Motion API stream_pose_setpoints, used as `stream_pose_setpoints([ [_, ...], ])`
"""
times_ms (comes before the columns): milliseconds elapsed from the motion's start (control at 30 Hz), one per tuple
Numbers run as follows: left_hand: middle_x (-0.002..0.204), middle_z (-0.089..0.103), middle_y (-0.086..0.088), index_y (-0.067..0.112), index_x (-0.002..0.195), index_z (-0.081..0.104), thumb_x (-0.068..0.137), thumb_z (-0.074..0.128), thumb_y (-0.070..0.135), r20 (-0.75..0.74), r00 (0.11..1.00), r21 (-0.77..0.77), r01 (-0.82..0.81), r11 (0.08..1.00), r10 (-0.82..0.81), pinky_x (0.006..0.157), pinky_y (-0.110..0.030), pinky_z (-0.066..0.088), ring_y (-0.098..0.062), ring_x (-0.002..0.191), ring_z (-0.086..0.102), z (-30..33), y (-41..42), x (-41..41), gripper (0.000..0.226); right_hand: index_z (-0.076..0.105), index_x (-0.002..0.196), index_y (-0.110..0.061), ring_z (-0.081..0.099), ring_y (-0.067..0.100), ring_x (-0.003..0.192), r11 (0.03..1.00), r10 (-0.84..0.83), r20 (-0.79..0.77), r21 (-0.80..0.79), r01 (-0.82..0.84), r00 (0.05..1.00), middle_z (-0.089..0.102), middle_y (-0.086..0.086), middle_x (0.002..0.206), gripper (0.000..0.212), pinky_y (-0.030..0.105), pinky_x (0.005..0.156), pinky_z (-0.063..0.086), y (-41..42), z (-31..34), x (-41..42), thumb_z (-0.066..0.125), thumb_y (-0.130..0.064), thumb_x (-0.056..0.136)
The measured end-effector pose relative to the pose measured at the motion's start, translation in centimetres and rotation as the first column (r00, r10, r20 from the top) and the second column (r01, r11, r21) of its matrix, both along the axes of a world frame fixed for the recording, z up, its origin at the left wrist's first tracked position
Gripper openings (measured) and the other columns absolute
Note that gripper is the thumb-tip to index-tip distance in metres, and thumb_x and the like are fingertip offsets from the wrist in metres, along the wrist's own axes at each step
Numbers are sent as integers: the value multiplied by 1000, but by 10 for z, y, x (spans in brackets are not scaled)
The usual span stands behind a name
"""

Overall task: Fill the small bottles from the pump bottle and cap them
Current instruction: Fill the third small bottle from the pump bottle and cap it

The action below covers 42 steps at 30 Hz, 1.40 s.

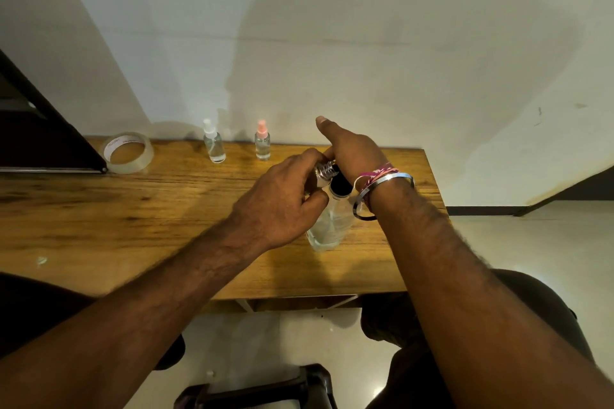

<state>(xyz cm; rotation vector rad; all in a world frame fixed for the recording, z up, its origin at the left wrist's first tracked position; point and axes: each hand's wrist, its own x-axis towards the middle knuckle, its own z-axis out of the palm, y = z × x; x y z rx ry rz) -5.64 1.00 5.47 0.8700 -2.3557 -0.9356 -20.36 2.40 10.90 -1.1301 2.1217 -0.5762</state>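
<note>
- the left hand (282,199) grips a small bottle (324,173), holding its silver neck up at the pump bottle's (332,222) head, likely to catch the liquid.
- the right hand (352,153) rests on the pump top with its thumb out straight, seemingly placed to press; whether its fingers curl cannot be told.
- two capped bottles, white-topped (214,143) and pink-topped (262,143), stand at the table's (99,209) far edge, clear of the work, near a tape roll (128,153).

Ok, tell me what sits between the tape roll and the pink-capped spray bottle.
Head view: the white-capped spray bottle stands between the tape roll and the pink-capped spray bottle.
</note>
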Motion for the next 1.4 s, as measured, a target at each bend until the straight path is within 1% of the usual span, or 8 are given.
stream_pose_setpoints([
  [133, 97, 63, 5, 25, 126, 56, 93, 61, 21, -20, 1000, 6, -6, 1000, 6, 70, -39, 54, -14, 86, 60, 5, -1, -1, 33, 72, 101, -10, 67, 30, 92, 967, -224, 333, -43, 251, 916, 73, 14, 105, 65, 40, 91, 50, 2, 4, -3, 48, -69, 90],
  [267, 93, 61, 8, 27, 122, 56, 93, 61, 19, -35, 999, 21, -14, 1000, 14, 65, -31, 47, -11, 83, 59, 6, 0, -2, 30, 69, 104, -14, 63, 22, 75, 971, -234, 451, 58, 234, 861, 70, 5, 87, 63, 35, 72, 45, 2, 11, -6, 48, -72, 89],
  [400, 93, 60, 10, 28, 128, 56, 93, 62, 19, -33, 999, 24, -20, 999, 21, 66, -29, 46, -9, 84, 58, 6, 1, -2, 37, 72, 91, -11, 64, 23, 75, 965, -254, 496, 74, 251, 830, 70, 4, 81, 67, 40, 79, 49, 0, 16, -6, 47, -74, 88],
  [567, 102, 65, 4, 26, 131, 56, 92, 61, 21, -21, 1000, 20, -22, 1000, 23, 75, -46, 57, -15, 90, 63, 6, 0, -2, 39, 71, 106, -12, 66, 23, 82, 962, -257, 441, 30, 273, 860, 71, 5, 89, 67, 35, 76, 47, 0, 12, -2, 49, -72, 89],
  [1100, 102, 66, 4, 26, 124, 57, 94, 60, 23, 16, 999, 14, -29, 999, 28, 75, -45, 56, -15, 89, 63, -3, -1, -3, 31, 65, 80, -21, 64, 25, 80, 979, -182, 253, -46, 200, 950, 72, 11, 99, 49, 35, 76, 47, 4, 3, 3, 47, -65, 94],
  [1200, 103, 66, 4, 26, 127, 56, 95, 61, 24, 19, 999, 16, -29, 999, 29, 75, -43, 57, -12, 89, 62, -4, 1, -3, 32, 62, 95, -30, 65, 31, 94, 993, -72, 128, -80, 83, 989, 69, 16, 112, 36, 35, 85, 48, 5, 0, 2, 38, -55, 102],
  [1300, 105, 66, 4, 26, 128, 56, 96, 61, 25, 28, 999, 31, -40, 999, 39, 76, -44, 57, -13, 91, 62, -5, 2, -4, 33, 62, 130, -14, 53, 23, 85, 998, -42, 99, -52, 47, 994, 62, 22, 130, 57, 1, 60, 37, 2, -3, 2, 30, -53, 105],
  [1400, 106, 66, 4, 28, 128, 56, 95, 61, 26, 21, 999, 51, -42, 998, 41, 78, -46, 58, -14, 93, 64, -5, 3, -4, 34, 67, 111, -8, 50, 14, 67, 987, -146, 211, -40, 158, 967, 66, 17, 127, 61, 5, 53, 39, 3, -2, 3, 38, -60, 100],
])
